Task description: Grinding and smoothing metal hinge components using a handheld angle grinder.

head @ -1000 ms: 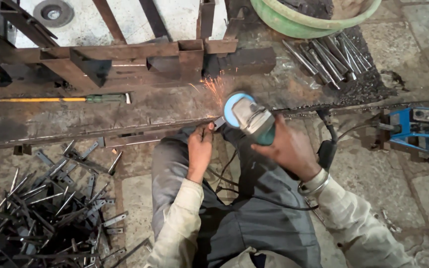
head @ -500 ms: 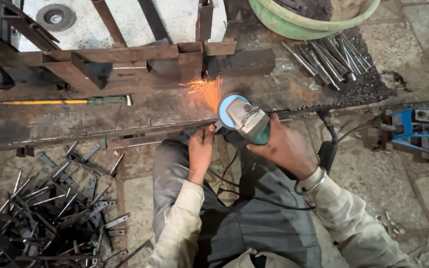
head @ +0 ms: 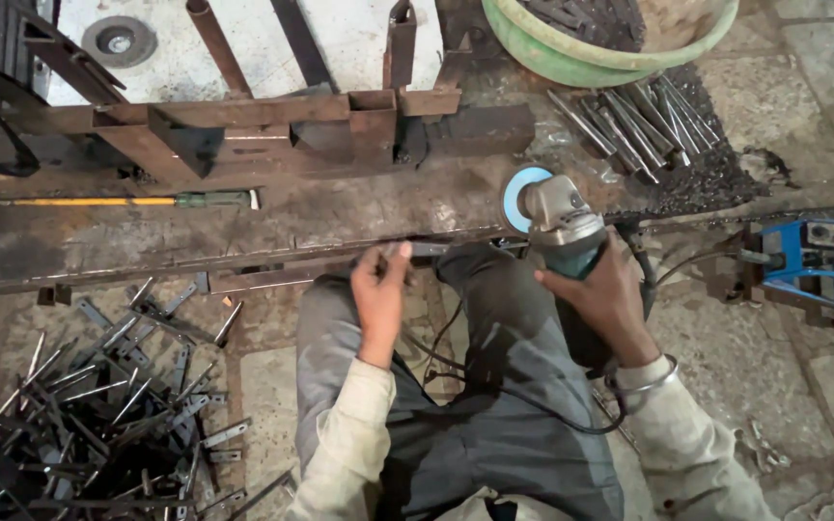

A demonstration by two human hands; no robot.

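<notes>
**Grinder lifted beside a small steel piece held at the rail edge**

Nearest the camera, at the bottom centre of the frame, grey-trousered knees and two pale sleeves are seen. To the lower left, a heap of short dark steel offcuts is spread over the stone floor; too many are piled to be counted.

At mid-frame the left hand is closed on a short flat grey steel piece, pinched between thumb and fingers and pressed against the near edge of a long rusty steel rail. The piece's long axis runs left to right, along the rail. The right hand is wrapped firmly around the body of one teal and silver angle grinder, whose blue-guarded disc is turned to the left. The piece lies to the left of the disc and slightly lower, near but apart from it; no sparks are seen. The left hand is the nearer to the piece, being on it. A black cable is trailed from the grinder across the lap.

Farther off, one yellow-handled tool is laid along the rail at the left. One blue metal machine stands at the right edge. Beyond, a welded frame of rusty box sections is set, and in the upper right one green plastic basin with a bundle of grey steel rods beside it.
</notes>
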